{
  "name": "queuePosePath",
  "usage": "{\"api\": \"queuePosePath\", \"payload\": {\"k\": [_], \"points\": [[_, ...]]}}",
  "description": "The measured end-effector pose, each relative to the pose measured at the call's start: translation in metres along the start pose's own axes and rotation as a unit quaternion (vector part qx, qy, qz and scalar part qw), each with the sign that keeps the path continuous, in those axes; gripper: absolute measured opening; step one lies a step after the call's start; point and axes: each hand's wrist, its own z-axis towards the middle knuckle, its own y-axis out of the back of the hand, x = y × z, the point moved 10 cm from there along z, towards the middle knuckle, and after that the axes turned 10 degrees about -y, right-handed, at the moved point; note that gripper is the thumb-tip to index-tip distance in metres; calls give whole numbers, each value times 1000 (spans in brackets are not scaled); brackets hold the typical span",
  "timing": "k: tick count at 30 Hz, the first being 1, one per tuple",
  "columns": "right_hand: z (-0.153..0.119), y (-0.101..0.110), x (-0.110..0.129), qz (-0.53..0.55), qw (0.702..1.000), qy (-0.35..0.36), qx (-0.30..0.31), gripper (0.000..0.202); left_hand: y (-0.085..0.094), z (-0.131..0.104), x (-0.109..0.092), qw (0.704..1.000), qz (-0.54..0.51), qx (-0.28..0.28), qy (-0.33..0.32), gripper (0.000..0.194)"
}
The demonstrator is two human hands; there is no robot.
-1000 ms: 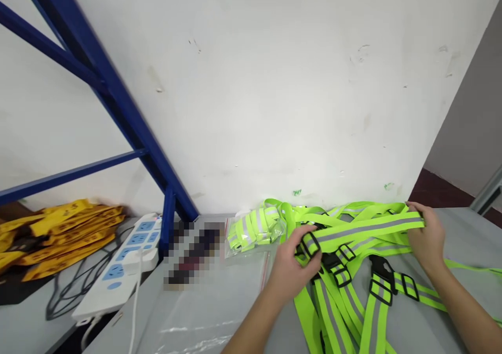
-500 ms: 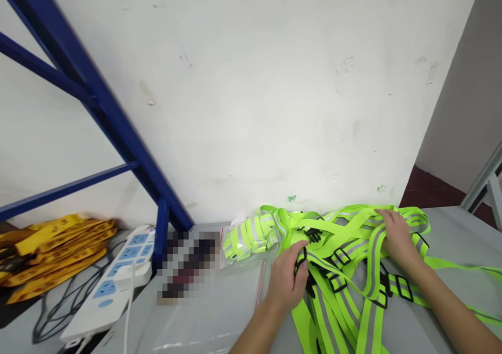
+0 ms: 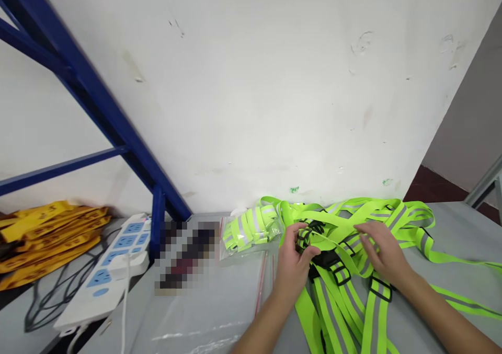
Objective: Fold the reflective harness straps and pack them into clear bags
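Note:
A tangled heap of neon-green reflective straps (image 3: 378,312) with grey stripes and black buckles (image 3: 342,274) lies on the grey table in front of me. My left hand (image 3: 292,262) is at the heap's left side, thumb and fingers curled around a reflective strap near a black buckle; part of the grip is hidden. Above the middle of the heap is my right hand (image 3: 384,252), its fingers bent and thumb apart, with fingertips close to a strap. Whether they touch it is hard to see. Beside the heap on the left, a clear bag (image 3: 251,231) contains folded green reflective straps.
Flat clear plastic bags (image 3: 212,312) lie left of my left arm. Farther left are a white power strip (image 3: 105,275) with cords, a blue metal frame (image 3: 113,129) and a stack of yellow straps (image 3: 50,239). A white wall (image 3: 266,92) rises behind the table.
My right hand has moved left and nearer, off the far right part of the heap and closer to my left hand. My left thumb has shifted apart from the fingers. The view has tilted slightly.

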Motion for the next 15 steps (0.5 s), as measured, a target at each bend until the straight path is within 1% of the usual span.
{"api": "queuePosePath", "payload": {"k": [1,3,4,5,6,7,9,10,13,15], "points": [[-2,-6,16,17,999,13,27,28,-3,0,-1,1000,-11,3,-1,53],[-10,-17,51,55,994,59,69,43,-8,-3,-3,1000,-7,14,0,53],[-14,-22,66,69,990,82,88,51,-12,-5,-4,1000,8,28,0,53],[-17,-27,77,81,987,96,101,54,-18,-7,-4,998,30,49,-1,53],[-19,-30,84,92,986,98,103,48,-24,-10,-3,996,53,76,-4,54],[-21,-33,87,101,985,91,104,38,-30,-13,-3,992,72,103,-11,54],[-22,-35,84,118,986,60,100,14,-39,-17,-4,986,87,137,-34,56],[-21,-35,79,126,987,42,95,7,-40,-19,-5,985,86,141,-44,57],[-19,-30,54,150,986,-35,69,8,-40,-20,-4,980,104,161,-45,61],[-16,-24,29,164,978,-120,38,10,-39,-20,-1,969,157,190,-34,62]]}}
